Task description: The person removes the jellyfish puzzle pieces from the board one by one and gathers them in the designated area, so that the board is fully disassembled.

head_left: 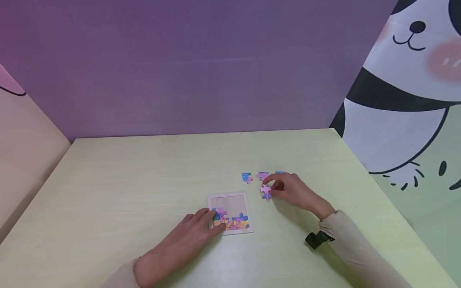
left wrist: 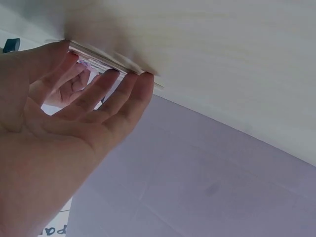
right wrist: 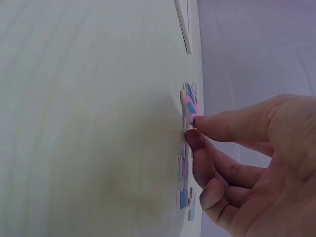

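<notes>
A square puzzle tray with a pale rim lies on the table, with colourful pieces in its lower part and a pink-and-blue one at its left. My left hand rests at the tray's lower left; its thumb and extended fingertips touch the edge, as the left wrist view also shows. To the right of the tray, my right hand pinches a pink puzzle piece between thumb and index finger, low over the table. Bluish parts show just below that piece; whether they belong to another piece I cannot tell.
Behind the right hand lie loose puzzle pieces: a blue-and-pink one, a pink one with an eye, and one partly hidden by the fingers. The pale table meets a purple wall at its far edge.
</notes>
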Demonstrator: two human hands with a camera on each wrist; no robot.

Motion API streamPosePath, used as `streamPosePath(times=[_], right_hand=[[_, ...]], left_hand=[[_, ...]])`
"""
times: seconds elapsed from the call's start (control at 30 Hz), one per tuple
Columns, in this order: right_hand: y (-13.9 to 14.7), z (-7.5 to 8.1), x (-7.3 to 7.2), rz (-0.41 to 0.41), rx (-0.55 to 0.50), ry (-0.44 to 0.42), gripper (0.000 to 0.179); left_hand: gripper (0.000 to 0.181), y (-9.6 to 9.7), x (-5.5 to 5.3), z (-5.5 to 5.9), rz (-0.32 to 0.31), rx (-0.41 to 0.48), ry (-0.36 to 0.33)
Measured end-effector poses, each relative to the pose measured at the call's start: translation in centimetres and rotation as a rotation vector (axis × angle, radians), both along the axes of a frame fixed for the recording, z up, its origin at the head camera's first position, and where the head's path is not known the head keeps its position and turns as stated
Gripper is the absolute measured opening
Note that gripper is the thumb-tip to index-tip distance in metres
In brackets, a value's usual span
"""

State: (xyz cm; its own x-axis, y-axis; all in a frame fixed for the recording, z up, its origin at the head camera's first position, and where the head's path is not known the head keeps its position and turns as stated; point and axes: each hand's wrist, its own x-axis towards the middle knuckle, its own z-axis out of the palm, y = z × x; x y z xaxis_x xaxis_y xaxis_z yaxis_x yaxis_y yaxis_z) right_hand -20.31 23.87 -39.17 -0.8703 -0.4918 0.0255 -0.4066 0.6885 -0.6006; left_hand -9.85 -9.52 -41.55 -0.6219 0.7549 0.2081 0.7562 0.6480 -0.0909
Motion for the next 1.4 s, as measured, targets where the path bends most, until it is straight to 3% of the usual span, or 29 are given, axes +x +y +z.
streamPosePath(times=[0.37,0.7,0.87,1.13,1.4], right_hand=[[-0.3,0.1,0.1,-0.002,0.028,-0.007,0.024],[-0.8,0.1,0.2,-0.036,0.018,0.038,0.019],[-1.8,0.0,0.6,-0.033,-0.004,0.057,0.017],[-4.1,-0.1,1.5,0.018,0.008,0.084,0.014],[-7.9,1.3,2.9,0.095,0.019,0.046,0.016]], left_hand=[[0.045,0.0,0.0,0.1,0.013,0.003,-0.014],[0.042,-0.2,-0.1,0.1,-0.008,0.016,0.022],[0.041,-0.1,-0.1,0.1,-0.017,-0.026,0.063],[0.039,0.1,-0.2,0.0,-0.018,-0.050,0.076],[0.045,-0.1,0.3,0.5,-0.001,-0.064,0.017]])
